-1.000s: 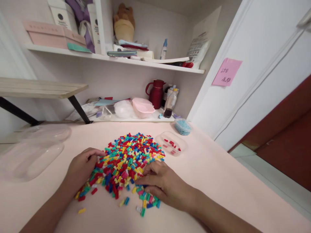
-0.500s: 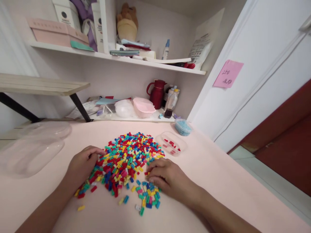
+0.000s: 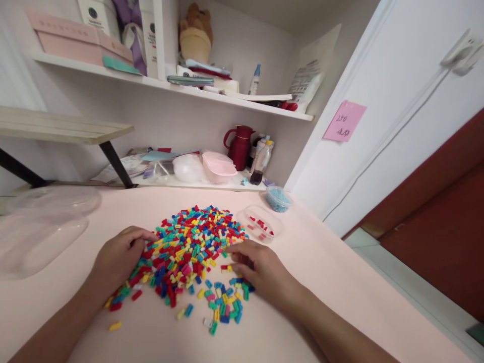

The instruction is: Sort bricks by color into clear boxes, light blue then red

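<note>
A heap of small coloured bricks (image 3: 189, 247), red, blue, yellow, teal and pink, lies on the pale pink table (image 3: 340, 282). My left hand (image 3: 119, 257) rests palm down at the heap's left edge, fingers curled loosely onto the bricks. My right hand (image 3: 260, 269) lies at the heap's right edge, its fingers bent and touching bricks near a small separated cluster (image 3: 225, 305) in front. Whether either hand holds a brick I cannot make out.
A clear dish (image 3: 260, 224) with several red bricks and a small tub of blue pieces (image 3: 278, 198) stand right of the heap. Clear plastic lids (image 3: 41, 232) lie at the left. A low shelf behind holds a red jug (image 3: 240, 146), bottles and a pink box (image 3: 217, 166).
My right hand has drawn back to the right along the heap's edge, leaving a small cluster of bricks apart at the front. The left hand has hardly moved.
</note>
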The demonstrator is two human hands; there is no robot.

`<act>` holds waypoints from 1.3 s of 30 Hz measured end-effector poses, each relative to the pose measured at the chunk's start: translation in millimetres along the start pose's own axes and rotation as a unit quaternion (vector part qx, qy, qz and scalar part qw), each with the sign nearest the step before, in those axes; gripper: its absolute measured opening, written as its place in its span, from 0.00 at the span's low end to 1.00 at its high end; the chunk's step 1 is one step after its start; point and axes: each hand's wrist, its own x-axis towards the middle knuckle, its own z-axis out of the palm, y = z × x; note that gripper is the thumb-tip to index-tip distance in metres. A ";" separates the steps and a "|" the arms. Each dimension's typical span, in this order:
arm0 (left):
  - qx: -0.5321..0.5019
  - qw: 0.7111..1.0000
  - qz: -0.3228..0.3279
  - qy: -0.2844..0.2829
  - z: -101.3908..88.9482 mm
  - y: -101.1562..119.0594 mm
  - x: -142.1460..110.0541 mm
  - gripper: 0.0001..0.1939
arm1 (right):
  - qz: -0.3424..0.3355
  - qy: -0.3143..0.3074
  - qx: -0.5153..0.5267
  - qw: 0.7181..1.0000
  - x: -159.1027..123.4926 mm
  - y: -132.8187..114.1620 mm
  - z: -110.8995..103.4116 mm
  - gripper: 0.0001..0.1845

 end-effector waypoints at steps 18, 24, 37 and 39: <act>0.019 1.000 0.017 -0.003 1.8 -3.6 1.4 0.16 | -0.053 0.007 0.007 0.999 3.4 -0.5 8.4 0.16; 0.016 0.999 0.027 0.006 4.4 -9.0 4.2 0.15 | -0.036 -0.007 0.012 0.999 2.9 -5.2 1.5 0.07; 0.023 0.999 0.043 0.006 3.1 -11.4 5.2 0.16 | -0.076 0.113 0.036 0.990 5.8 -5.5 -21.5 0.04; 0.017 0.999 0.049 0.007 4.9 -16.1 7.7 0.15 | -0.065 0.184 0.020 0.981 7.0 0.1 -36.3 0.03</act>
